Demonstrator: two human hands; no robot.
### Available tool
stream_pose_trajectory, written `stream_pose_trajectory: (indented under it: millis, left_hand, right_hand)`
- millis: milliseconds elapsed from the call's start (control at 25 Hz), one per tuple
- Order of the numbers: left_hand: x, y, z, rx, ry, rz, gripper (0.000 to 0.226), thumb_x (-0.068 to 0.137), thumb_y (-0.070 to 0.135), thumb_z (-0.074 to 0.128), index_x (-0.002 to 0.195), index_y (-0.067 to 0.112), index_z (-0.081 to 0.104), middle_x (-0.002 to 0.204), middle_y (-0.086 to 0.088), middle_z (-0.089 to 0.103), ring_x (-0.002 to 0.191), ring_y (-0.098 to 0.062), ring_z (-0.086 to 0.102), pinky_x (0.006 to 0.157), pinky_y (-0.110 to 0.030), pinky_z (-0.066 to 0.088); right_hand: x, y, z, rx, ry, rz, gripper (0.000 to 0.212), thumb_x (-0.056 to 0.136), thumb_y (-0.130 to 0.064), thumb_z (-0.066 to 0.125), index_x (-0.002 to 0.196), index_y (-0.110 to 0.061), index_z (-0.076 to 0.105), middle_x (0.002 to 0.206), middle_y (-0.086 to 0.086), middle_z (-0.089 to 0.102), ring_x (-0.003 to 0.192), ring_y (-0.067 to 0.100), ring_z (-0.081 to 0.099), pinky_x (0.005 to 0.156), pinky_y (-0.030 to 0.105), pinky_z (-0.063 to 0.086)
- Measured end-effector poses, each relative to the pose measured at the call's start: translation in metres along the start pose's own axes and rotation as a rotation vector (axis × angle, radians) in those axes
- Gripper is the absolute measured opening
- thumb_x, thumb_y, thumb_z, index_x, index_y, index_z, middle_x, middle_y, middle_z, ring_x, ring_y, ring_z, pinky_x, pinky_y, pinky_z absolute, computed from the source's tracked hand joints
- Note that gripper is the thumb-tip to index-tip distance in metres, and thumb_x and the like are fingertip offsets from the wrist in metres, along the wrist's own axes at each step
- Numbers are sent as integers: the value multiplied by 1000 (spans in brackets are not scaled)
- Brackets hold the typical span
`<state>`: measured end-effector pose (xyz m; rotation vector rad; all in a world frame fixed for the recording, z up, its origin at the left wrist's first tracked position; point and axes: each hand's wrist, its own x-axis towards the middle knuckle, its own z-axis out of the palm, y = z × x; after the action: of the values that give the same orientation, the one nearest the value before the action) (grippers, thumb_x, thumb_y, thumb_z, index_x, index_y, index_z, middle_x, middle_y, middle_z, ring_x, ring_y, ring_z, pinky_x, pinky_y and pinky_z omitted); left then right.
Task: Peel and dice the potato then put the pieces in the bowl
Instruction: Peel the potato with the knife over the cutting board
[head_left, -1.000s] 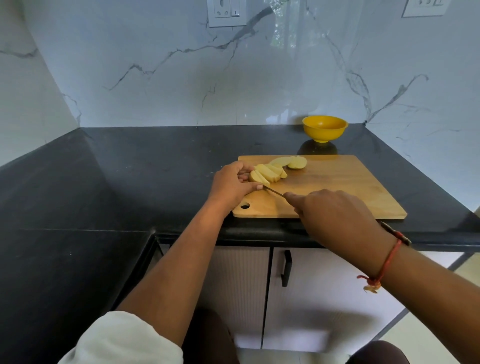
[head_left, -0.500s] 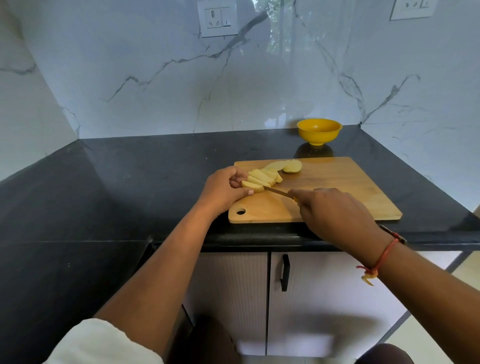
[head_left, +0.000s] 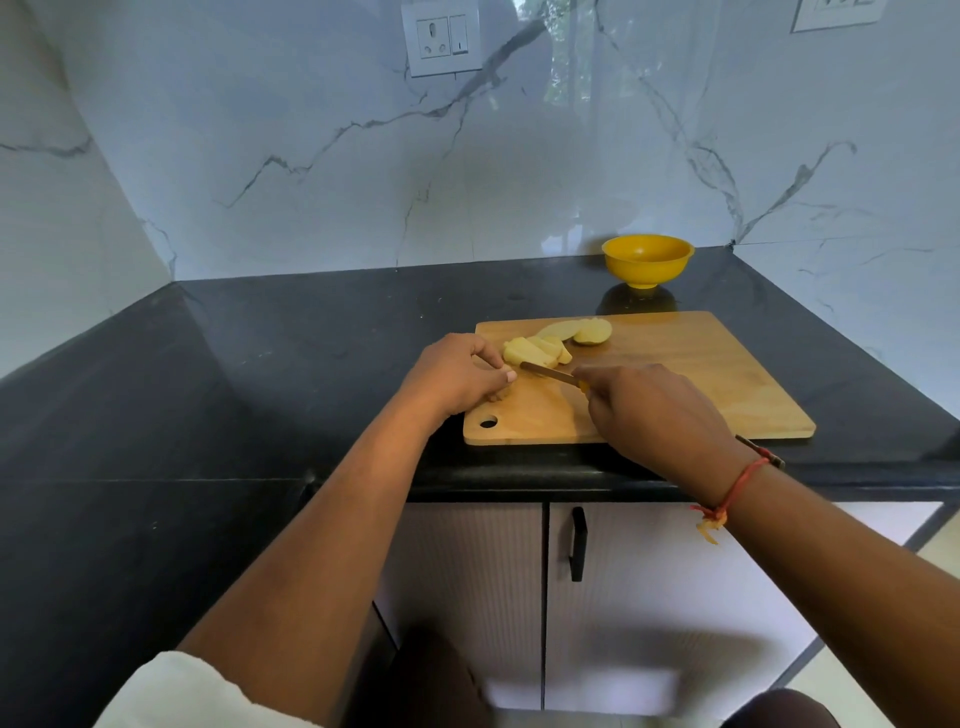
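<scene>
Potato (head_left: 535, 352), sliced, sits at the board's (head_left: 701, 374) 10 o'clock. The left hand (head_left: 457, 374) curls round its end, likely bracing it. The right hand (head_left: 654, 415) grips the knife (head_left: 545, 372), blade across the near slices. The bowl (head_left: 648, 258) stands off-board at 12 o'clock, clear of cutting.

The left hand (head_left: 457, 376) holds pale yellow peeled potato slices (head_left: 535, 352) with curled fingers on a rectangular wooden cutting board (head_left: 701, 374). The right hand (head_left: 654, 415) grips a thin-bladed knife (head_left: 548, 372), blade just beside the left thumb. A round yellow bowl (head_left: 648, 258) stands well beyond the fingers.
</scene>
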<state>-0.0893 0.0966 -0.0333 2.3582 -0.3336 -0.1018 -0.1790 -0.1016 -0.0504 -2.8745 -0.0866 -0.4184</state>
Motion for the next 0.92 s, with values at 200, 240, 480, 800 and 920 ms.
stream_pose_trajectory:
  millis: [200,240,480,800,920]
  left_hand:
    - [-6,5,5,-42,34,-41,7,93,31,68,97,25,70,77,3,75,61,-4,59,59,-22,47]
    - [-7,5,5,-39,42,-44,7,93,31,68,96,26,71,76,4,74,61,-5,59,60,-23,49]
    - [-10,-1,2,101,99,-9,6,91,25,70,95,29,71,96,4,70,92,-15,65,83,-33,54]
    - [-16,-7,-3,108,22,105,29,91,32,70,119,33,70,117,11,66,106,-9,57,95,-31,45]
    - [-18,-9,2,90,62,106,28,90,33,71,118,31,71,120,11,66,105,-9,56,96,-33,46]
  right_hand:
    - [5,-5,0,31,-1,9,42,102,-29,40,141,-36,55,97,2,67,84,18,61,74,35,55]
    - [5,-6,1,39,-3,9,42,102,-29,40,142,-36,54,96,2,67,83,18,61,74,34,55]
    - [8,-10,1,71,9,-2,42,103,-29,42,143,-31,53,101,1,69,85,15,61,80,32,55]
    - [10,-17,-1,63,5,-6,41,104,-29,42,143,-29,54,92,-2,64,79,11,59,79,31,55]
    - [8,-21,-3,60,8,-20,38,104,-28,43,138,-28,58,84,-7,58,77,10,59,79,31,56]
